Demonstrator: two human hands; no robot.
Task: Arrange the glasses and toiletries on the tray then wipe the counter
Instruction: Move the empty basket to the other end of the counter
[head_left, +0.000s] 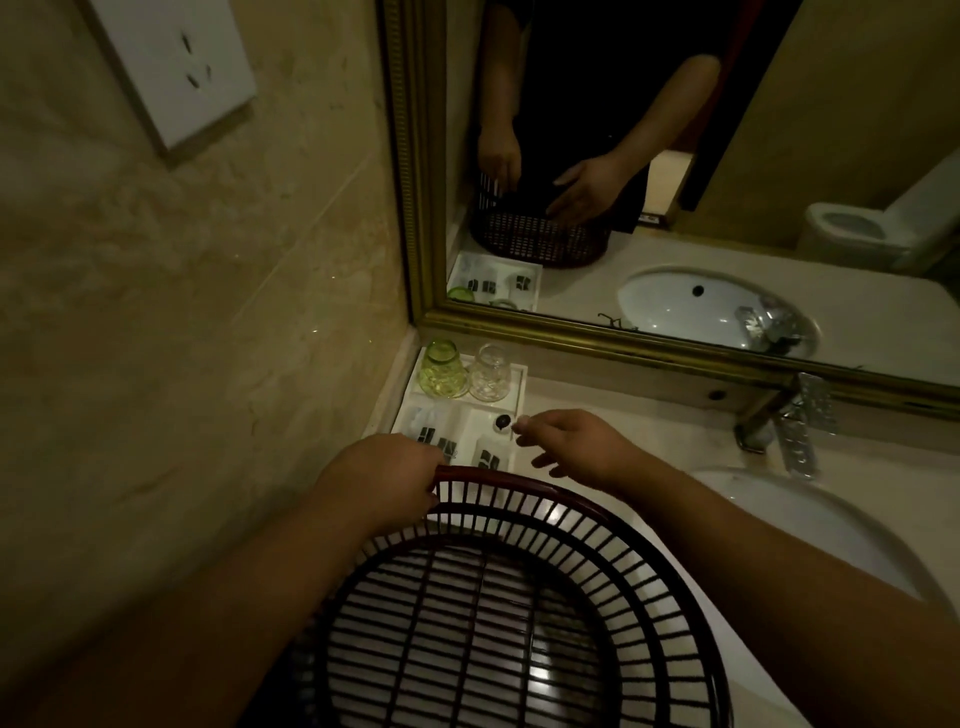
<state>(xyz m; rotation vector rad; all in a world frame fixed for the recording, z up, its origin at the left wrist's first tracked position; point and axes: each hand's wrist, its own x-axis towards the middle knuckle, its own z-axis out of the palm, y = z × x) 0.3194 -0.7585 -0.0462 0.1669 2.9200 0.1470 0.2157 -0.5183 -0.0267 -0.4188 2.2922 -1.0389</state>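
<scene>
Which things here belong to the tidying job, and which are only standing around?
Job:
white tray
green glass
clear glass
toiletry packets
counter
basket, held by left hand

Not the job:
mirror
faucet
wall socket

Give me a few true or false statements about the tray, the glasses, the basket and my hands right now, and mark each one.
1. The green glass and the clear glass stand side by side in the back compartment of the white tray. True.
2. The left hand grips the rim of the dark slatted basket. True.
3. The right hand holds a cloth flat on the counter. False: it hovers near the tray with no cloth in sight.
4. The basket is full of toiletries. False: it looks empty.
5. The tray sits in the sink. False: it is in the counter's corner by the mirror.
</scene>
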